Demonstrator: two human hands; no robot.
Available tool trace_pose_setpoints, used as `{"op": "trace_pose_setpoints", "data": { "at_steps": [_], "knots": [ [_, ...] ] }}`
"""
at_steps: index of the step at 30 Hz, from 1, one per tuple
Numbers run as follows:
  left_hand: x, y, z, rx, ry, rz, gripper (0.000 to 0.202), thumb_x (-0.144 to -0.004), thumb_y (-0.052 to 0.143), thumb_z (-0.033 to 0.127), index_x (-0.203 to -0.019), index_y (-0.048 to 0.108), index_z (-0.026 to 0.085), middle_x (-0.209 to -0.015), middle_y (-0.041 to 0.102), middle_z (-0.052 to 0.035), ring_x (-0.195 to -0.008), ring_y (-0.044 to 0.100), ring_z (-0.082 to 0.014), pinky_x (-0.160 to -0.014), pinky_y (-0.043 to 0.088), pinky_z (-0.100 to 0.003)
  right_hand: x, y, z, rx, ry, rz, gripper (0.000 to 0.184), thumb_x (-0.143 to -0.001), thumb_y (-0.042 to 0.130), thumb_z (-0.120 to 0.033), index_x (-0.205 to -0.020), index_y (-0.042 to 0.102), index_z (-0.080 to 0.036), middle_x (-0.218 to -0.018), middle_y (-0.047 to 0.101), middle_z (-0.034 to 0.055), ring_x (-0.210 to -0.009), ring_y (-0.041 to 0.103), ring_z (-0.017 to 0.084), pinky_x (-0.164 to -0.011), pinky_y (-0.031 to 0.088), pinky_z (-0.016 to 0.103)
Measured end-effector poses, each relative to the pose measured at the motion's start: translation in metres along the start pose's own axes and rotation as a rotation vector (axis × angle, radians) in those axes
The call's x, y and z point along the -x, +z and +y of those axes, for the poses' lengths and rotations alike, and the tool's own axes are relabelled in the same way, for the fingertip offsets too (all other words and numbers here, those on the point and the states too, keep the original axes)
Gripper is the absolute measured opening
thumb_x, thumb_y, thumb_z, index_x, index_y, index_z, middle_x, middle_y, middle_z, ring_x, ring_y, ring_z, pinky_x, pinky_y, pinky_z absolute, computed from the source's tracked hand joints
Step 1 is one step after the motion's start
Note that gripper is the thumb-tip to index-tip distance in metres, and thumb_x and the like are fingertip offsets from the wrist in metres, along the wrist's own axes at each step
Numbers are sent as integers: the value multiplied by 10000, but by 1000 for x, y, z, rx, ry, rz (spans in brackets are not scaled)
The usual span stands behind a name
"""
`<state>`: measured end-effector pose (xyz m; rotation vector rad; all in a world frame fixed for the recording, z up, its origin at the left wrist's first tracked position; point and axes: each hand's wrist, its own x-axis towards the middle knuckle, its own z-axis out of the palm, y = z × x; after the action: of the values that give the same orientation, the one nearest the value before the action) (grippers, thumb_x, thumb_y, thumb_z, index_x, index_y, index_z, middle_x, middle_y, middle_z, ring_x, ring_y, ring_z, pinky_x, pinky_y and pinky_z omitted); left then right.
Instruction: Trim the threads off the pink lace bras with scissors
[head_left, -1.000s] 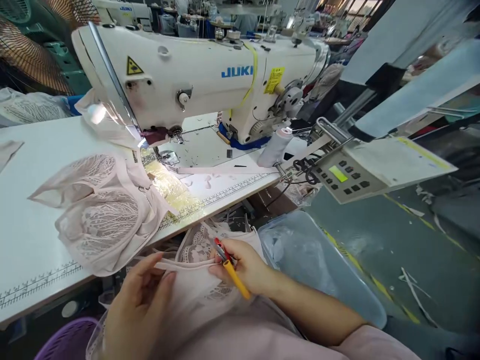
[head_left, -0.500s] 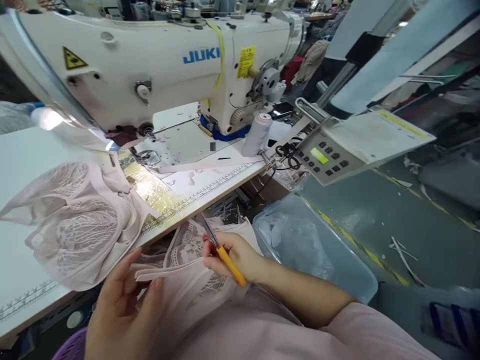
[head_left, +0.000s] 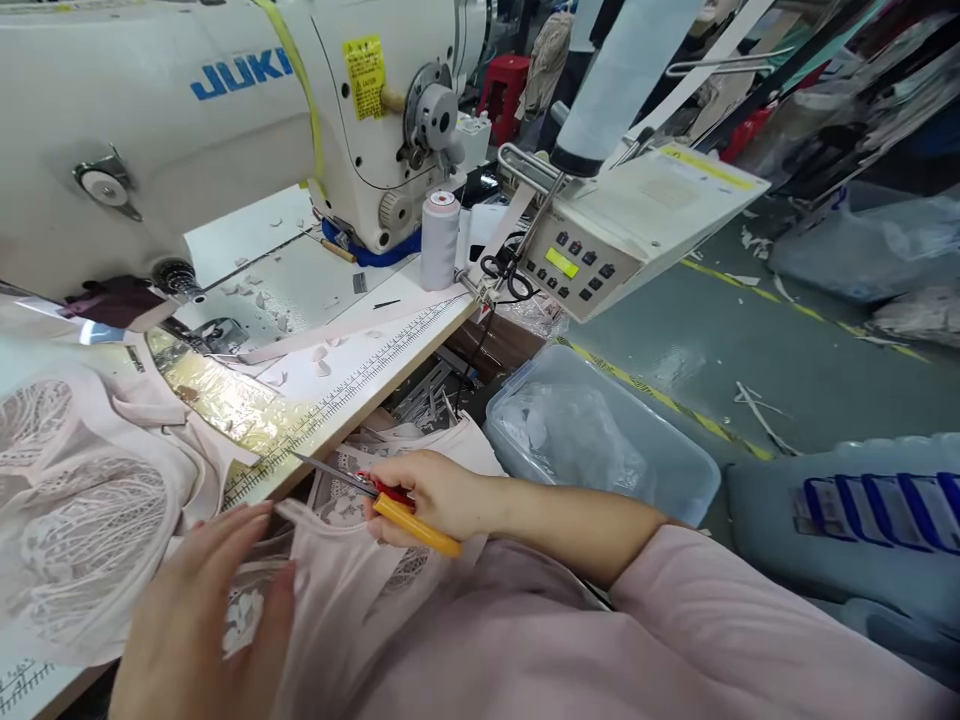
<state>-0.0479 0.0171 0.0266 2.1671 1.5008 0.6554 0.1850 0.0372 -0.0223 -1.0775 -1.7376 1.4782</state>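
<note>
My right hand (head_left: 442,495) is closed around scissors (head_left: 416,525) with yellow and red handles, their blades pointing left toward the table edge. Below them a pale pink lace bra (head_left: 330,560) lies across my lap. My left hand (head_left: 202,610) is at the bra's left end, fingers and thumb spread apart. Its fingertips are close to a narrow fabric end; whether they touch it I cannot tell. Another pale pink lace bra (head_left: 105,490) rests on the table to the left, partly cut off by the view.
A white sewing machine (head_left: 225,130) stands on the table (head_left: 360,350), with a thread cone (head_left: 440,240) and fabric scraps beside it. A control box (head_left: 592,260) juts out at the right. Below it are a clear plastic bin (head_left: 675,490) and the floor (head_left: 667,350).
The view has swung right, so the machine and table shift left. The scissors have turned, their blades now lying flatter and pointing left. My left hand's fingers have spread and straightened.
</note>
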Motion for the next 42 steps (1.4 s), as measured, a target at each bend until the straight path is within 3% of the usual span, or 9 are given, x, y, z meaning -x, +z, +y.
{"op": "trace_pose_setpoints", "data": {
  "at_steps": [3, 5, 7, 10, 16, 23, 31, 38, 42],
  "knots": [
    [-15, 15, 24, -208, 441, 4, 275, -811, 571, 190, -1084, 588, 213, -1066, 679, -82, -1056, 598, -283, -1075, 308, -488, -3, -1, -3, 3, 10, -50, 242, -701, 663, -226, -626, 439, -177, -610, 488, -56, -597, 435, 89, -548, 349, 204],
    [-23, 24, 30, -181, 478, -129, 136, -843, 530, 218, -950, 615, 210, -926, 710, -59, -908, 654, -242, -970, 414, -419, -2, -1, -4, -30, 11, -61, 212, -707, 660, -220, -646, 463, -172, -619, 499, -53, -604, 452, 92, -556, 365, 205],
    [-29, 27, 29, -100, 365, -246, 111, -863, 503, 261, -829, 601, 222, -772, 684, -13, -720, 648, -186, -739, 493, -310, 0, 1, -4, -80, 14, -20, 194, -715, 665, -232, -683, 484, -170, -634, 511, -48, -608, 470, 97, -562, 383, 209],
    [-30, 26, 22, 61, 48, -342, 178, -882, 463, 335, -782, 564, 229, -645, 587, 28, -564, 540, -138, -517, 417, -234, 7, 5, 0, -234, -25, 89, 205, -723, 684, -268, -787, 514, -172, -731, 567, -20, -663, 532, 113, -611, 434, 229],
    [-27, 19, 10, 413, -346, -459, 200, -871, 491, 410, -822, 558, 227, -690, 547, 27, -776, 576, -168, -649, 444, -215, 18, 15, 3, -506, -56, 122, 376, -678, 736, -432, -750, 464, -183, -966, 610, 70, -881, 606, 185, -748, 483, 304],
    [-23, 18, 12, 580, -464, -346, 175, -799, 618, 391, -841, 628, 222, -801, 662, 5, -814, 613, -169, -731, 473, -208, 11, 27, 0, -258, -26, 161, 461, -617, 763, -464, -610, 400, -181, -653, 478, -38, -600, 433, 93, -531, 363, 207],
    [-15, 19, 27, 678, -604, -166, 302, -699, 698, 504, -750, 613, 219, -611, 585, 48, -565, 474, -90, -509, 389, -142, 16, 34, 2, -231, -25, 192, 296, -690, 648, -284, -589, 386, -187, -557, 380, -67, -544, 337, 81, -487, 279, 202],
    [-13, 16, 15, 721, -660, -264, 352, -657, 729, 525, -753, 616, 205, -620, 588, 29, -546, 493, -104, -478, 404, -167, 16, 33, -2, -156, 17, 215, 365, -573, 709, -176, -558, 344, -186, -567, 359, -80, -554, 310, 73, -484, 262, 193],
    [-11, 18, 18, 768, -707, -213, 352, -648, 740, 506, -768, 616, 200, -633, 606, 23, -532, 504, -98, -470, 397, -160, 16, 33, -5, -94, 40, 214, 370, -598, 698, -201, -567, 330, -191, -558, 380, -79, -533, 316, 70, -475, 269, 193]
  ]
}}
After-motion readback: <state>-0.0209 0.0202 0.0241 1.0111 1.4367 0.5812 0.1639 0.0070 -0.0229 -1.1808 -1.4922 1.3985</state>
